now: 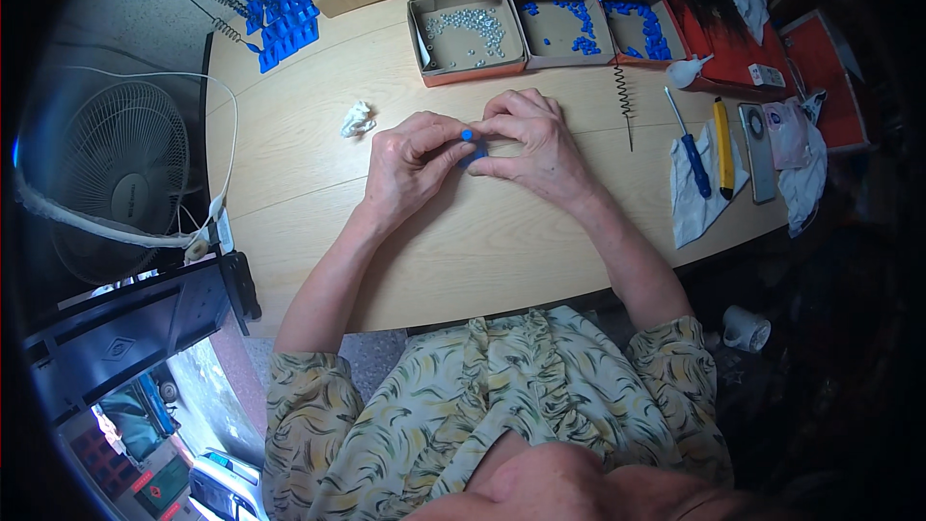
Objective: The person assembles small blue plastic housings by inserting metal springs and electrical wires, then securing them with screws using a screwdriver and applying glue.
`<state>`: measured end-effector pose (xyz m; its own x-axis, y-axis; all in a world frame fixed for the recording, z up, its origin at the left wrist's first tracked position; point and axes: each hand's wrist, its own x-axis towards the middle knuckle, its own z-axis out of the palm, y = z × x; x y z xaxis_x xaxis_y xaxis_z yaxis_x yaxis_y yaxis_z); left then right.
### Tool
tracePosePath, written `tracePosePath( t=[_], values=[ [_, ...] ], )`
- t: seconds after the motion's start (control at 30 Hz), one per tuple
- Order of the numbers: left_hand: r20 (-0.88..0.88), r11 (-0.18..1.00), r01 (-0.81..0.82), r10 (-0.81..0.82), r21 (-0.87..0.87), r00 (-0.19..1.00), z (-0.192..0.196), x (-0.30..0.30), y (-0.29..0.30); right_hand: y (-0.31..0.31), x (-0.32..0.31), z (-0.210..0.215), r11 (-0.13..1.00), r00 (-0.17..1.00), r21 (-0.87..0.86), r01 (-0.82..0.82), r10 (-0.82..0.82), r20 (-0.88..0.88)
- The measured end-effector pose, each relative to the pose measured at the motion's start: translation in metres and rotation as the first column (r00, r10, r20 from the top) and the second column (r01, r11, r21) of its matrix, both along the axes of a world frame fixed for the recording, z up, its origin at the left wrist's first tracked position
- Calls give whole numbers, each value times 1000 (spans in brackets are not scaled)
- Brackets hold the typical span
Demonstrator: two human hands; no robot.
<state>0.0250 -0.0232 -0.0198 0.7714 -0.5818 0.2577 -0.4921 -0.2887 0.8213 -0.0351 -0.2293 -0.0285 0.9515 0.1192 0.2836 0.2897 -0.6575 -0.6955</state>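
Both my hands meet over the middle of the wooden table (463, 241). Between the thumb and fingers of my left hand (410, 159) is a small blue plastic piece (468, 135) with a round end facing up. My right hand (532, 140) pinches a blue plastic part (475, 156) right beside it; fingers hide most of that part. Whether the two pieces are joined cannot be made out. Beyond my hands stand small open boxes: one with shiny metal nuts (473, 29), two with little blue pieces (584, 24). A dark coil spring (623, 101) lies to the right of my right hand.
Finished-looking blue parts with springs (285, 24) stand at the far left. A crumpled white scrap (358, 120) lies left of my hands. To the right are a screwdriver (694, 159), a yellow cutter (723, 150), a phone (757, 154) and cloths. A fan (121, 183) stands left.
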Motion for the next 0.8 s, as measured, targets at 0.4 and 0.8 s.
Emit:
tracePosePath(
  t=[0.4,0.8],
  values=[
    [-112,999,46,-49,-27,993,3,0,11,6,-3,-4,999,999,30,23,-24,29],
    [-371,978,-121,51,-169,927,-9,25,24,-2,4,11,996,992,-29,-86,83,-93]
  ],
)
